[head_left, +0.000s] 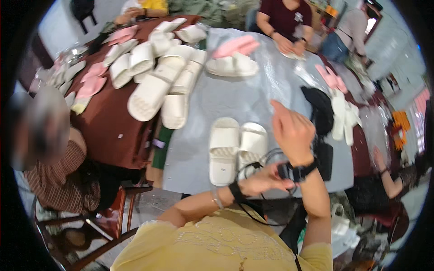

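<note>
A yellow sleeve fills the foreground, cut off by the frame. The left hand [264, 179] pinches the black band [296, 171] on the right wrist, its fingertips hidden behind that wrist. The right hand [291, 128] is raised, loosely curled, gripping nothing. A black cable [253, 169] loops below, its ends lost to view. A white slipper pair [237, 147] lies just beyond on the grey bench [253, 95]; heaped slippers [158, 77] blur farther back.
</note>
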Demonstrator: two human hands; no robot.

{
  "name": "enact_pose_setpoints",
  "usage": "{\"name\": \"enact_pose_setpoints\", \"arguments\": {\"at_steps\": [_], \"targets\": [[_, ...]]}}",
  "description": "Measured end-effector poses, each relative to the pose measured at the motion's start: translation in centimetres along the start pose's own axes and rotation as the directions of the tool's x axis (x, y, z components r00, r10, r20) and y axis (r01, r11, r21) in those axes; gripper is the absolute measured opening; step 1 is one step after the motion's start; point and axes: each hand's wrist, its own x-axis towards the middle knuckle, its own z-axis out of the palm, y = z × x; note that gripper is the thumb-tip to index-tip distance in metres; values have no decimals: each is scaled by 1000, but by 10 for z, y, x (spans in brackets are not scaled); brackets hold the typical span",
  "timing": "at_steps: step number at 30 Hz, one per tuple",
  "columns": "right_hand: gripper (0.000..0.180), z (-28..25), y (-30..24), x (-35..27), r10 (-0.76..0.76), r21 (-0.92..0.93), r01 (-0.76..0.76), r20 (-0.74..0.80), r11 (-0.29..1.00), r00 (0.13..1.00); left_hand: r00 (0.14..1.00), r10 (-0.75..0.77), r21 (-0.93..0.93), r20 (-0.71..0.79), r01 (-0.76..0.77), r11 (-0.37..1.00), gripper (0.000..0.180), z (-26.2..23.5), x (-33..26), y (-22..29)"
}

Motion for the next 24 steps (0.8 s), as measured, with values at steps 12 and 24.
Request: {"name": "enact_pose_setpoints", "arguments": {"at_steps": [12, 24], "targets": [[39, -38, 15, -103, 269, 225, -562, 700, 796, 662, 873, 175, 725, -456, 249, 642, 32, -19, -138, 33], [47, -22, 16, -119, -88, 272, -120, 643, 955, 761, 981, 188, 985, -43, 11, 170, 42, -32, -103, -11]]}}
